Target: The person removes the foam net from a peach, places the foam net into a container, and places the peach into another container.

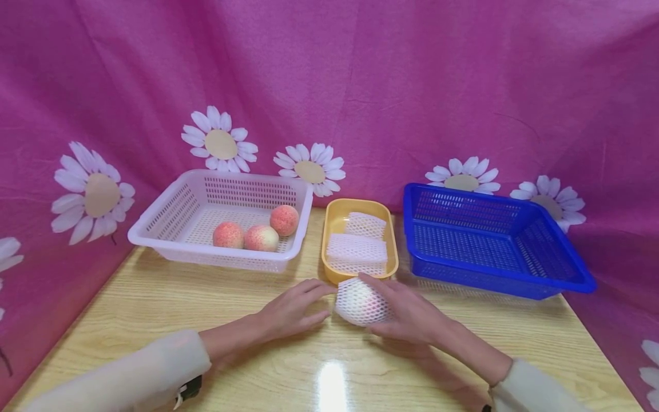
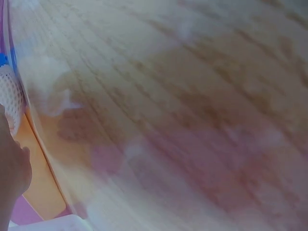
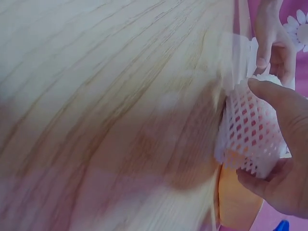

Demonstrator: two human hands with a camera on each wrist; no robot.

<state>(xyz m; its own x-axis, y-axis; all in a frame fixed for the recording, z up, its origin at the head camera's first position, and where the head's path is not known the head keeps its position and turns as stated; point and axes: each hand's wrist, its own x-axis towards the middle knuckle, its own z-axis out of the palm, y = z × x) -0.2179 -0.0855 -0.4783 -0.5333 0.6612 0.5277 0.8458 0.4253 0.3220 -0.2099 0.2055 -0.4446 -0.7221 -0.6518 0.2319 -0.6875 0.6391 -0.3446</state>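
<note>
A peach in a white foam net sleeve point(image 1: 361, 302) is over the table in front of the yellow tray. My right hand point(image 1: 412, 309) grips it from the right, with the thumb on one side and fingers on the other in the right wrist view. Red skin shows through the mesh point(image 3: 252, 122). My left hand point(image 1: 296, 309) is at the sleeve's left end, thumb and forefinger spread apart, the forefinger tip right at the net's edge. In the left wrist view, only part of the left hand point(image 2: 14, 168) shows at the left edge.
A white basket point(image 1: 170, 243) at the left contains three bare peaches point(image 1: 261, 238). The yellow tray point(image 1: 326, 260) in the middle has several foam nets point(image 1: 357, 249) in it. A blue basket point(image 1: 479, 277) stands at the right. Behind hangs a magenta curtain point(image 1: 360, 86) with daisies.
</note>
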